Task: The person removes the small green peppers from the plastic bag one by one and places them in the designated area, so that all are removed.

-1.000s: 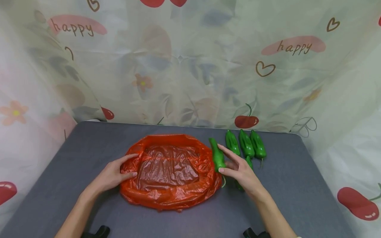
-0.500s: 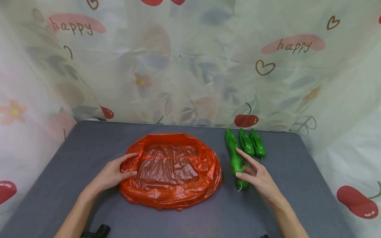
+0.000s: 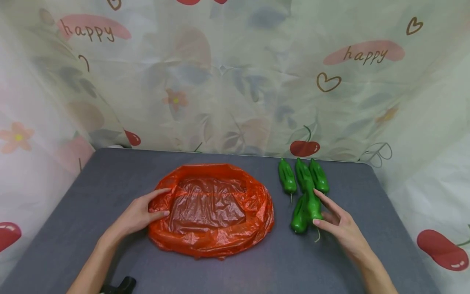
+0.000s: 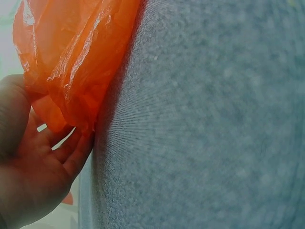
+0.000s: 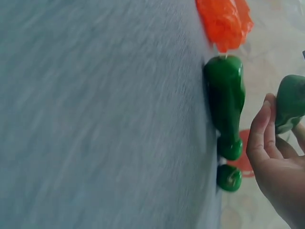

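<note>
My left hand (image 3: 137, 214) grips the left edge of a red-orange plastic bag (image 3: 205, 245), its mouth spread wide on the table. In the left wrist view the thumb and fingers pinch the bag's crinkled film (image 4: 76, 62). My right hand (image 3: 341, 228) holds a long green pepper (image 3: 313, 206) between thumb and fingers, its pale stem pointing toward me. In the right wrist view this green pepper (image 5: 289, 100) is held up off the table. Under and beside it in the head view lies another green pepper (image 3: 300, 220), partly covered by the held one.
Behind the right hand, three green peppers lie in a row: a left one (image 3: 287, 177), a middle one (image 3: 302, 171) partly overlapped by the held pepper, and a right one (image 3: 319, 177). The grey table (image 3: 121, 175) ends at a patterned curtain (image 3: 220, 102).
My right hand has carried the held pepper rightward, from the bag's right edge to over the peppers on the table. The left hand has stayed on the bag.
</note>
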Motion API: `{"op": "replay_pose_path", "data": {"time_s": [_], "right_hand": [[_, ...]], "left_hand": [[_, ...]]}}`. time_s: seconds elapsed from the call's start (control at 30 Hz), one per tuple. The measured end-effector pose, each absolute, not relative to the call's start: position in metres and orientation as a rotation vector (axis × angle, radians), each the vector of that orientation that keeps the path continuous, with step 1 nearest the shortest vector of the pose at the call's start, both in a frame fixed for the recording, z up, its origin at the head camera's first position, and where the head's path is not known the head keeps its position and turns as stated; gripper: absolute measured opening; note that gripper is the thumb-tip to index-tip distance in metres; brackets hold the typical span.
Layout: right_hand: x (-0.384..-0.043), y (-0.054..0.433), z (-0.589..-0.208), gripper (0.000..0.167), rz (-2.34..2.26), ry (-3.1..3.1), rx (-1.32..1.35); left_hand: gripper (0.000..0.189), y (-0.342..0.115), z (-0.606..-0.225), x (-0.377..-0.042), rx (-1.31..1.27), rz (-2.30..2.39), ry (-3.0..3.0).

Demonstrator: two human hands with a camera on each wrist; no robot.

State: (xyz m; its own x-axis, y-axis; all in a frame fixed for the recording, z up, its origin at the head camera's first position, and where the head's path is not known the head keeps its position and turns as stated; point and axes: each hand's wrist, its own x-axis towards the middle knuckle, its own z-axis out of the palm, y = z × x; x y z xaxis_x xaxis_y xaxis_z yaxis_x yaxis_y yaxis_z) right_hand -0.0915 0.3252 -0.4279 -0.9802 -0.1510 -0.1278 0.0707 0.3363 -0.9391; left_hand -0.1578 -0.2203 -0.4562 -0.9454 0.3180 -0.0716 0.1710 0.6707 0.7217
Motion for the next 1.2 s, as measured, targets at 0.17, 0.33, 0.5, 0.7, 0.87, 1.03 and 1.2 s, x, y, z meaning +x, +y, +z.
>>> {"op": "replay_pose_path", "data": {"time_s": [0.17,0.33,0.5,0.7,0.87,1.03,1.2], "right_hand": [[-0.088,0.338,-0.433,0.076,-1.678,2.423,-0.035],[-0.089,0.345,-0.438,0.078,-1.682,2.404,-0.030],[-0.089,0.349,-0.442,0.081,-1.649,2.399,-0.020],[-0.088,0.354,-0.442,0.083,-1.629,2.393,0.046],[-0.090,0.359,-0.443,0.084,-1.566,2.438,0.032],[-0.092,0.365,-0.447,0.084,-1.471,2.487,0.018],[-0.095,0.366,-0.451,0.085,-1.394,2.523,0.006]], "left_hand": [[0.067,-0.221,-0.456,-0.158,0.403,1.127,2.698],[0.066,-0.222,-0.457,-0.157,0.389,1.132,2.691],[0.066,-0.221,-0.458,-0.157,0.395,1.139,2.700],[0.066,-0.221,-0.458,-0.158,0.405,1.133,2.713],[0.066,-0.221,-0.457,-0.158,0.402,1.125,2.723],[0.067,-0.221,-0.458,-0.158,0.395,1.134,2.703],[0.066,-0.221,-0.458,-0.157,0.390,1.140,2.700]]}}
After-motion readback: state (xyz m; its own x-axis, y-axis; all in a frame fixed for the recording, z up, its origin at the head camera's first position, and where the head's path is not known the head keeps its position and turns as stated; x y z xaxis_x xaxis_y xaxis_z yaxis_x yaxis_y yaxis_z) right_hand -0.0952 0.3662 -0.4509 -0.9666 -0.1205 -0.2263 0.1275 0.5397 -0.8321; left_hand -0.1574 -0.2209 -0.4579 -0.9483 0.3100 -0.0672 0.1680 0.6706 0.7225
